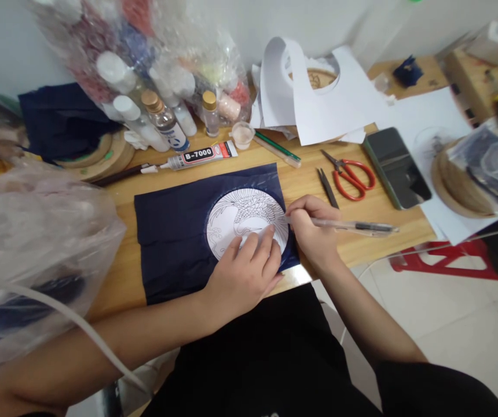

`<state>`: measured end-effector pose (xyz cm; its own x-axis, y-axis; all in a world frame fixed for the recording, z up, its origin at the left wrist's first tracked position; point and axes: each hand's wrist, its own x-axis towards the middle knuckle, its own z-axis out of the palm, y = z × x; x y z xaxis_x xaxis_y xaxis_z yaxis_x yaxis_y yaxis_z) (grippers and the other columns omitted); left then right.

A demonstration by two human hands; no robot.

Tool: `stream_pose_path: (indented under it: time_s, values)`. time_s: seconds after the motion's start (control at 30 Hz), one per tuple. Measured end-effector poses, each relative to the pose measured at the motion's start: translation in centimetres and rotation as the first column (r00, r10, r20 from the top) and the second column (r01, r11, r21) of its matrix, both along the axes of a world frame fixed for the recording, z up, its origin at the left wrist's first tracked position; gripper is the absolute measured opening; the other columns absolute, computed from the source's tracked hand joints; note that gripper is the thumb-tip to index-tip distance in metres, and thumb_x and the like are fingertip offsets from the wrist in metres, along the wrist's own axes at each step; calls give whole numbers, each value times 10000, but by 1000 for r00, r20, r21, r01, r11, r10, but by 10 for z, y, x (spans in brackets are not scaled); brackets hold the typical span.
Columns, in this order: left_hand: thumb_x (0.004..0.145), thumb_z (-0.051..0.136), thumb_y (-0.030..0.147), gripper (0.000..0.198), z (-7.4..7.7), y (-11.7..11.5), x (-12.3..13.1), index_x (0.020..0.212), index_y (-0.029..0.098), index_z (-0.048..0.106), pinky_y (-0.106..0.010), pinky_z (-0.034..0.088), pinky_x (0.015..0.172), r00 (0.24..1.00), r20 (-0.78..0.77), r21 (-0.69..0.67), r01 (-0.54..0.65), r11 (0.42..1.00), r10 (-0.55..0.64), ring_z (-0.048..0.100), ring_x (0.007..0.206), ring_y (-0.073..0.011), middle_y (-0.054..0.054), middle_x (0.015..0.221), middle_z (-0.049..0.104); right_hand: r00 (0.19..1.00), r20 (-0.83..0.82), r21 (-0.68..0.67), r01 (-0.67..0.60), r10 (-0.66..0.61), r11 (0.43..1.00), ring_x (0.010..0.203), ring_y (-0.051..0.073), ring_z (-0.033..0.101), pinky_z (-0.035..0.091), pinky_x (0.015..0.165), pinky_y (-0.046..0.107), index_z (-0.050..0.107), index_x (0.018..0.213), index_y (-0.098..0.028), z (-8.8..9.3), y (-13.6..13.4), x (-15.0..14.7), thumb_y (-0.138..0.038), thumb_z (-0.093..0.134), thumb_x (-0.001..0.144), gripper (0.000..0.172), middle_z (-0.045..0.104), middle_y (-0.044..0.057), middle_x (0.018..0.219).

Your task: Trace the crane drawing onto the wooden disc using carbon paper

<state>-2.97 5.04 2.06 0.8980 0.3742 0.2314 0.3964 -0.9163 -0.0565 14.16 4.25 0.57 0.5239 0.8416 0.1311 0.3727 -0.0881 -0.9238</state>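
A round white paper [223, 226] printed with a black line drawing of a bird lies on a dark blue cloth [171, 231]. My left hand [249, 269] rests on the paper's lower part with its fingers spread, covering some of the drawing. In my right hand [316, 234] is a clear-barrelled pen [362, 226], gripped near its tip and lying almost level. Its tip meets the paper's right edge, though the exact contact is too small to make out. The cloth's right edge runs beside my right hand.
Red-handled scissors [354, 180], tweezers [328, 188] and a phone [397, 168] lie at the right. Behind the cloth are a B-7000 glue tube [201, 156], a green pencil [277, 146] and several bottles [166, 124]. A plastic bag [36, 231] stands at left, crossed by a white cable [64, 313].
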Motion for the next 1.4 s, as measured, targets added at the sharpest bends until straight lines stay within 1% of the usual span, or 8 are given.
stream_pose_path:
  time_s: [0.5, 0.8, 1.0, 1.2, 1.4]
  values:
    - [958, 479, 410, 434, 2, 0, 0, 1207, 81, 612, -389, 462, 862, 1000, -18, -10, -2, 1000, 2, 570, 1057, -275, -127, 1326, 599, 999, 30, -17, -15, 15, 1000, 518, 97, 518, 401, 515, 237, 602, 585, -192, 4, 2, -1, -142, 495, 674, 148, 586, -39, 542]
    - [963, 472, 398, 431, 2, -1, 0, 1220, 77, 602, -396, 458, 873, 1000, -15, -18, -1, 1000, 0, 569, 1065, -275, -140, 1338, 585, 1000, -22, -11, 0, 0, 1000, 481, 91, 478, 395, 502, 245, 593, 585, -194, 0, 1, 0, -139, 494, 689, 153, 543, -48, 508]
    - [967, 462, 398, 430, 2, 0, 0, 1219, 79, 603, -394, 465, 863, 1000, -11, -19, 0, 1000, 0, 572, 1064, -275, -141, 1334, 588, 1000, 5, -37, -6, 6, 999, 492, 92, 504, 395, 498, 241, 609, 588, -188, 3, 3, -1, -142, 498, 677, 150, 566, -42, 519]
    - [972, 442, 392, 429, 2, 0, -1, 1215, 79, 605, -389, 473, 855, 1000, -13, 2, 4, 1000, -4, 575, 1048, -271, -128, 1334, 592, 999, -37, 24, 32, -31, 999, 484, 92, 487, 391, 494, 243, 584, 578, -195, -1, 0, 0, -130, 479, 690, 167, 538, -48, 502]
    - [973, 446, 397, 427, 2, 0, -1, 1217, 84, 602, -390, 469, 865, 1000, -6, -3, 0, 1000, 0, 573, 1060, -268, -129, 1329, 595, 1000, -14, -15, -3, 3, 1000, 481, 89, 486, 387, 491, 241, 600, 590, -195, 1, 1, -1, -134, 496, 690, 157, 547, -51, 509]
